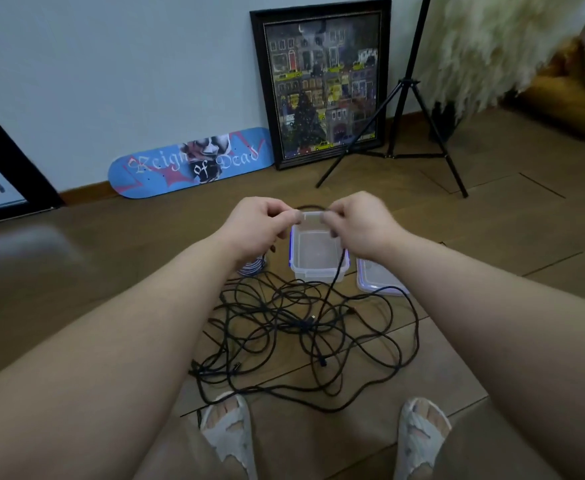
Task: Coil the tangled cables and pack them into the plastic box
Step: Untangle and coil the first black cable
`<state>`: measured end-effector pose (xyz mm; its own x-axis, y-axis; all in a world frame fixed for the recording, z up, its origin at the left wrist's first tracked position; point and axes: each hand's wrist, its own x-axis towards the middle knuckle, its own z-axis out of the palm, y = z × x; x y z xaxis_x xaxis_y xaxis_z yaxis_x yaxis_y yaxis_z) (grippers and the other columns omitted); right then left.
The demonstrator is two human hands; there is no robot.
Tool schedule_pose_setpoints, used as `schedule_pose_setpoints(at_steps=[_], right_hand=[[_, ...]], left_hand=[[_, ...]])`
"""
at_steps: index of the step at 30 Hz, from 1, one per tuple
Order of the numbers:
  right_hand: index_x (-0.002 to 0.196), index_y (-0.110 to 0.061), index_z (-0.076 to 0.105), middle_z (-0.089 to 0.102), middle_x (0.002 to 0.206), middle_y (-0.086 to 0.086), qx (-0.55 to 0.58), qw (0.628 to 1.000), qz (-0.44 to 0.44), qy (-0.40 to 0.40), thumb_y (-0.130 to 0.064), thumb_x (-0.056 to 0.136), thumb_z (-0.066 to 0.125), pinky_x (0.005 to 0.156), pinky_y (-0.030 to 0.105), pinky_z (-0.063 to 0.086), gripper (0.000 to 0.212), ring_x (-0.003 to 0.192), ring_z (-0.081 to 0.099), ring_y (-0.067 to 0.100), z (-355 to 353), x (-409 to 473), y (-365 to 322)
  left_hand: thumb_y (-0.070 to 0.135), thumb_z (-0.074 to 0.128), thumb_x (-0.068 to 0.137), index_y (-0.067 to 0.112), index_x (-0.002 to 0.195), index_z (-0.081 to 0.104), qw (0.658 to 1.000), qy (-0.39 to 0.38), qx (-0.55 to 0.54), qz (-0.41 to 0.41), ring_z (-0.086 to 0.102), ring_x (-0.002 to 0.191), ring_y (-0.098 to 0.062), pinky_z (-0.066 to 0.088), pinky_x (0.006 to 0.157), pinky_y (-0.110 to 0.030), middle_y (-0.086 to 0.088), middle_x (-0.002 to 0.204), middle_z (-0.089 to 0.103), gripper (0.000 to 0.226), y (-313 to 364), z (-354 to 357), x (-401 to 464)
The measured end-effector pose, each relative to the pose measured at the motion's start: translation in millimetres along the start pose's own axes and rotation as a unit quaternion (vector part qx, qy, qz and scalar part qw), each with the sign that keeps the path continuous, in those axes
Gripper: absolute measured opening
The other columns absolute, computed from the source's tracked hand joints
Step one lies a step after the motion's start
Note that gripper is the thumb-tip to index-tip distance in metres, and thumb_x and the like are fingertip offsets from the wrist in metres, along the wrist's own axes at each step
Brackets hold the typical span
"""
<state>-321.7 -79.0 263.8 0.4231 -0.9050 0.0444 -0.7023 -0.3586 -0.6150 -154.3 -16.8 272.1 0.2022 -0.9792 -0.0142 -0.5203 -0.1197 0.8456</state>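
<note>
A tangle of black cables (301,327) lies on the wooden floor between my feet and the clear plastic box (319,271), which stands open with nothing in it. My left hand (260,226) and my right hand (360,226) are raised above the box, each pinching one black cable; a short arc of it (310,207) spans between them. From my right hand the cable hangs down past the box's right side (338,271) into the tangle.
The box's lid (377,278) lies flat to the right of the box. A striped roll (253,266) sits left of it, partly under my left hand. A skateboard deck (190,162), a framed picture (322,84) and a black tripod (412,109) stand by the wall. My slippered feet (228,434) are below.
</note>
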Motion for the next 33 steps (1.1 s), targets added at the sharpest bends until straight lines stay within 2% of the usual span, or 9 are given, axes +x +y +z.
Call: schedule_pose_setpoints(at_steps=[4, 7, 10, 15, 21, 24, 27, 30, 33], right_hand=[[0.096, -0.006, 0.067, 0.067, 0.093, 0.013, -0.115, 0.985, 0.109, 0.066, -0.017, 0.096, 0.046, 0.065, 0.03, 0.045, 0.023, 0.088, 0.061, 0.033, -7.0, 10.0, 18.8], [0.143, -0.017, 0.044, 0.057, 0.136, 0.007, -0.104, 0.994, -0.028, -0.008, -0.02, 0.098, 0.051, 0.091, 0.034, 0.047, 0.046, 0.115, 0.058, 0.027, 6.7, 0.6, -0.4], [0.111, -0.019, 0.065, 0.069, 0.104, 0.007, -0.027, 0.994, -0.105, -0.024, -0.022, 0.099, 0.049, 0.081, 0.037, 0.053, 0.02, 0.088, 0.064, 0.024, 14.8, -4.5, -23.2], [0.08, -0.004, 0.068, 0.071, 0.082, 0.011, 0.152, 0.962, 0.147, 0.174, -0.017, 0.094, 0.051, 0.078, 0.047, 0.056, 0.026, 0.082, 0.068, 0.035, -12.6, 20.4, 21.1], [0.152, -0.024, 0.027, 0.04, 0.151, 0.003, -0.07, 0.998, -0.003, 0.0, -0.025, 0.094, 0.059, 0.099, 0.037, 0.045, 0.066, 0.125, 0.053, 0.026, 4.8, 0.8, -0.8], [0.137, -0.02, 0.049, 0.062, 0.124, 0.003, -0.037, 0.988, -0.123, -0.086, -0.025, 0.096, 0.056, 0.093, 0.034, 0.048, 0.041, 0.113, 0.059, 0.022, 28.8, -4.0, -37.1], [0.09, -0.009, 0.063, 0.063, 0.075, 0.004, 0.001, 0.999, 0.0, -0.051, -0.021, 0.1, 0.047, 0.065, 0.035, 0.052, 0.023, 0.074, 0.063, 0.024, 33.6, 11.1, -25.9], [0.092, -0.002, 0.064, 0.066, 0.09, 0.014, -0.098, 0.982, 0.16, 0.032, -0.012, 0.096, 0.048, 0.061, 0.03, 0.045, 0.019, 0.076, 0.059, 0.031, 21.4, 23.9, 1.3], [0.138, -0.017, 0.048, 0.061, 0.125, 0.01, -0.157, 0.986, 0.054, -0.018, -0.017, 0.095, 0.054, 0.076, 0.032, 0.049, 0.043, 0.102, 0.06, 0.028, 26.0, 19.9, -7.2]], left_hand=[[0.026, 0.058, 0.097, 0.025, 0.082, 0.072, 1.0, 0.023, -0.003, -0.018, 0.048, 0.072, -0.021, 0.043, 0.069, -0.034, -0.002, 0.071, 0.056, 0.021, -16.9, -18.0, 2.1], [0.027, 0.058, 0.097, 0.023, 0.084, 0.073, 1.0, 0.002, 0.017, -0.006, 0.051, 0.067, -0.011, 0.044, 0.067, -0.028, 0.0, 0.071, 0.057, 0.019, -14.1, -14.6, 1.7], [0.025, 0.064, 0.094, 0.021, 0.08, 0.07, 1.0, -0.005, 0.011, 0.027, 0.051, 0.061, -0.003, 0.044, 0.06, -0.015, 0.008, 0.066, 0.059, 0.016, -2.2, -8.2, 1.4], [0.027, 0.063, 0.094, 0.019, 0.082, 0.069, 0.999, 0.039, 0.016, -0.015, 0.051, 0.07, -0.014, 0.044, 0.066, -0.028, -0.001, 0.073, 0.059, 0.016, -24.0, -38.1, 0.7], [0.028, 0.062, 0.094, 0.025, 0.092, 0.075, 0.999, 0.022, 0.021, -0.024, 0.054, 0.074, -0.013, 0.048, 0.075, -0.03, -0.002, 0.08, 0.062, 0.013, -36.5, -46.3, 1.6], [0.025, 0.066, 0.092, 0.018, 0.091, 0.076, 0.999, -0.026, 0.034, -0.006, 0.049, 0.064, -0.014, 0.043, 0.064, -0.028, -0.003, 0.071, 0.059, 0.012, -25.9, -28.4, 4.8], [0.027, 0.068, 0.092, 0.017, 0.085, 0.073, 0.998, -0.028, 0.045, -0.023, 0.046, 0.057, -0.012, 0.04, 0.059, -0.023, 0.004, 0.061, 0.056, 0.013, -33.0, -29.8, 6.1], [0.025, 0.063, 0.094, 0.018, 0.087, 0.072, 0.997, -0.004, 0.048, -0.06, 0.046, 0.054, -0.007, 0.039, 0.054, -0.022, 0.013, 0.054, 0.053, 0.013, -48.0, -42.7, 3.1], [0.025, 0.06, 0.096, 0.02, 0.091, 0.074, 0.996, -0.026, 0.045, -0.07, 0.048, 0.054, -0.001, 0.041, 0.056, -0.019, 0.018, 0.047, 0.054, 0.015, -51.8, -45.0, 1.5]])
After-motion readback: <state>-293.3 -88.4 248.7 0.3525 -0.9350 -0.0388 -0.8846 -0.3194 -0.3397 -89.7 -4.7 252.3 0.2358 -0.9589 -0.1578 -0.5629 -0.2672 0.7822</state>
